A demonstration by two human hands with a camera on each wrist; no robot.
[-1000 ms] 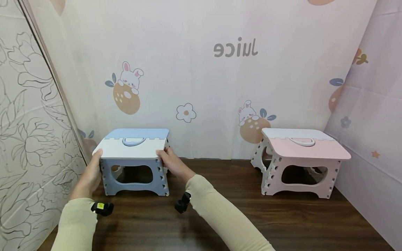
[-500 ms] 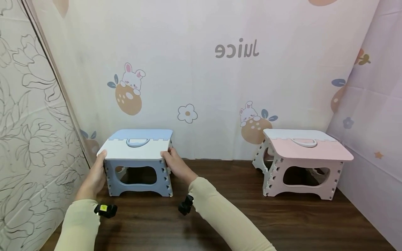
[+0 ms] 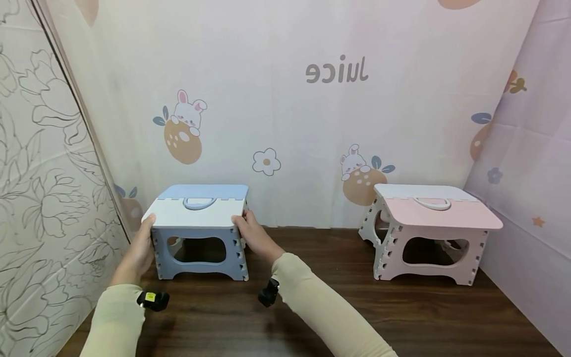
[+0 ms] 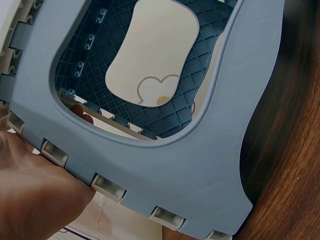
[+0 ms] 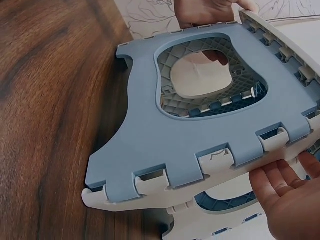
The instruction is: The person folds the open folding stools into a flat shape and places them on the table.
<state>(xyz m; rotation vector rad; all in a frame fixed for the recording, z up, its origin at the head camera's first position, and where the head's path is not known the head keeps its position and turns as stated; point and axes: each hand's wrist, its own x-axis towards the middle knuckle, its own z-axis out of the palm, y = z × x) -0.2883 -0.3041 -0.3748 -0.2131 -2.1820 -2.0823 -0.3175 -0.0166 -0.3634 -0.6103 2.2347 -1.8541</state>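
Observation:
A blue-and-white folding step stool (image 3: 196, 216) stands unfolded on the left part of the dark wood surface, its oval carry handle (image 3: 199, 203) lying flat in the top. My left hand (image 3: 139, 248) grips its left side, thumb on the front left corner of the top. On the other side my right hand (image 3: 255, 236) holds the right edge, thumb on top and fingers tucked beneath. The left wrist view shows the blue front leg panel (image 4: 150, 172) close up, with the left hand (image 4: 42, 192) against its hinged edge. Fingers of the right hand (image 5: 295, 197) reach under the white side in the right wrist view.
A pink-and-white folding stool (image 3: 432, 214) stands unfolded at the right, near the side curtain (image 3: 526, 208). Behind both stools hangs a printed curtain (image 3: 294, 124). A floral panel (image 3: 49, 188) rises close beside the left arm. The brown wood surface (image 3: 312, 292) spans between the stools.
The blue-and-white stool has shifted a little to the right, with both hands still gripping its sides. The pink stool has stayed in place.

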